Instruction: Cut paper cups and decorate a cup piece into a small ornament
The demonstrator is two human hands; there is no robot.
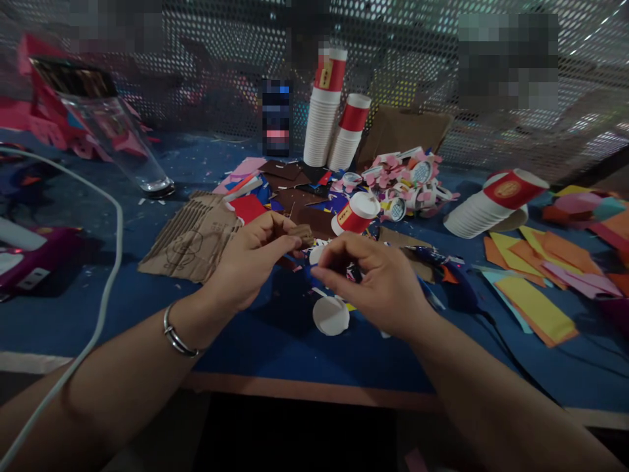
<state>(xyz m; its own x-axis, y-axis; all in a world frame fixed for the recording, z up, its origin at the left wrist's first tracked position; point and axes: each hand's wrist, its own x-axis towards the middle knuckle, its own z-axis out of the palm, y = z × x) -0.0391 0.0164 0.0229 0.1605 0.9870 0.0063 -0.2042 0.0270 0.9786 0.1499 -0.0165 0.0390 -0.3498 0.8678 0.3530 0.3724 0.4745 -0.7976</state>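
Observation:
My left hand (250, 255) pinches a small brown piece of cardboard (302, 234) between thumb and fingers, over the middle of the blue table. Just to its right, my right hand (376, 275) has thumb and fingertips brought together; whatever they hold, if anything, cannot be made out. Beneath the hands lie paper scraps and a white paper disc (331, 316). A red and white paper cup (356, 214) lies tilted behind my right hand. Left of my left hand rests a torn sheet of corrugated cardboard (191, 239) with a printed drawing.
Two tall stacks of paper cups (322, 128) stand near the mesh panel. Cut cup pieces (413, 174) are heaped at right, near a leaning cup stack (472, 213) and coloured paper (538, 301). A glass bottle (122, 141) and white cable (118, 236) are at left.

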